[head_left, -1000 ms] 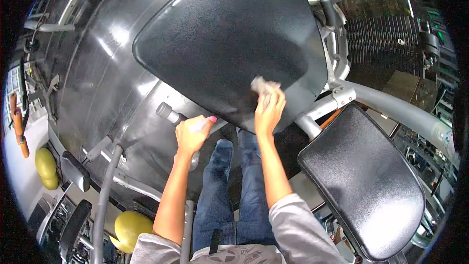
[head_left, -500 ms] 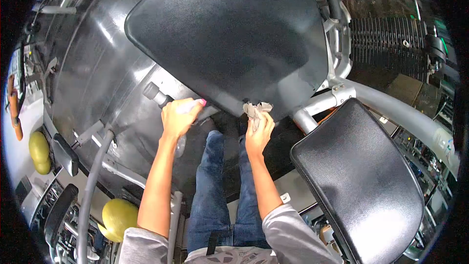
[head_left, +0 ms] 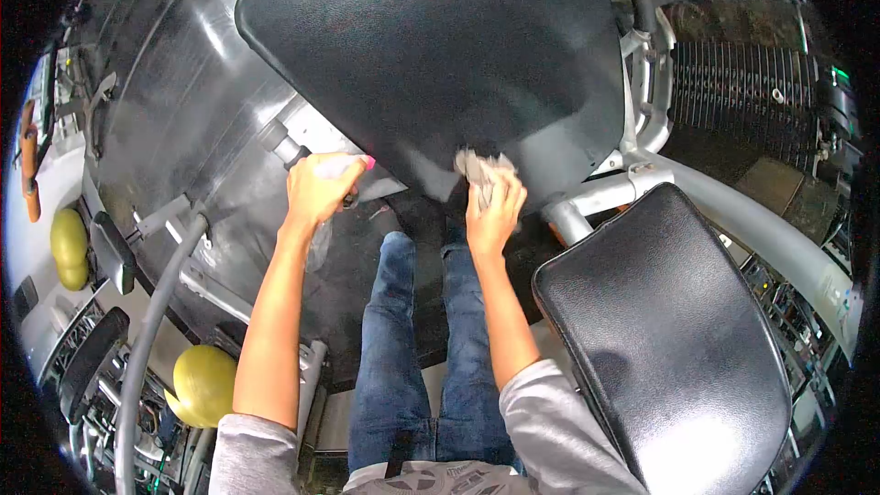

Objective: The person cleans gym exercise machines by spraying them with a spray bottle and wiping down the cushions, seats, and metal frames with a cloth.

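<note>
My left hand [head_left: 319, 188] is closed around the head of a spray bottle [head_left: 320, 243]. Its pink nozzle tip shows beside my forefinger and its clear body hangs below, partly hidden by the wrist. In my right hand [head_left: 495, 211] is a crumpled greyish cloth [head_left: 483, 168], pinched between thumb and fingers. That cloth is at the near end of a large black padded bench [head_left: 431, 55]; whether it touches the pad I cannot tell. The pad's near part looks lighter and shinier than the rest.
A smaller black padded seat [head_left: 669, 330] stands at the right, joined to a grey metal frame [head_left: 752, 220]. Behind it is a weight stack [head_left: 742, 87]. On the left are a grey tube [head_left: 156, 348] and yellow balls [head_left: 203, 385]. My legs stand on a dark floor.
Both hands have moved slightly up in the view, the left one also leftward and the right one slightly rightward with the cloth. The camera view has shifted a little.
</note>
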{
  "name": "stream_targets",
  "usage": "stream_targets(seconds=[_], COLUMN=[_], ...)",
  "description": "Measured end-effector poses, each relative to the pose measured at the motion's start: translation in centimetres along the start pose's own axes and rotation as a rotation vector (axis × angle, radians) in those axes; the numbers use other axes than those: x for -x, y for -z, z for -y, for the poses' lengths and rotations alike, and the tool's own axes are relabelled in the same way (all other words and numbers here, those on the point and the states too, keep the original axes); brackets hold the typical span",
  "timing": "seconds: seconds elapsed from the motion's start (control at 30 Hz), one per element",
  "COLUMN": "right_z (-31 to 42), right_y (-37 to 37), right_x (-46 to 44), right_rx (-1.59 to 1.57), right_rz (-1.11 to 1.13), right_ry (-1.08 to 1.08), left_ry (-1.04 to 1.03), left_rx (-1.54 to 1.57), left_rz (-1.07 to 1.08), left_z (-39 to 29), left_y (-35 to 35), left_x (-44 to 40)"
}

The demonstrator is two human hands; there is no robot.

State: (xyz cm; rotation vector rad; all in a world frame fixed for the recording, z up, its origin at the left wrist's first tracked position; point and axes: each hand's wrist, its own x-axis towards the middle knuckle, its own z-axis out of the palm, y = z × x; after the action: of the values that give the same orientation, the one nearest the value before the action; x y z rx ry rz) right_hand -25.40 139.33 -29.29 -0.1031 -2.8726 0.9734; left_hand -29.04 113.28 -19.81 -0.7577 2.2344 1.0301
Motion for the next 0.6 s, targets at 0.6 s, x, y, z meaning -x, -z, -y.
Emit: stream_targets(seconds=[0.6], right_z=[2.9], right_y=[-0.2], right_x=[-0.8], right_rx=[-0.073], right_rz=[0.072], right_ry=[0.018], left_ry=[0.004], left_rx=[0.006], left_rz=[-0.039], left_z=[0.3], left_y=[-0.4], left_x=[-0.5])
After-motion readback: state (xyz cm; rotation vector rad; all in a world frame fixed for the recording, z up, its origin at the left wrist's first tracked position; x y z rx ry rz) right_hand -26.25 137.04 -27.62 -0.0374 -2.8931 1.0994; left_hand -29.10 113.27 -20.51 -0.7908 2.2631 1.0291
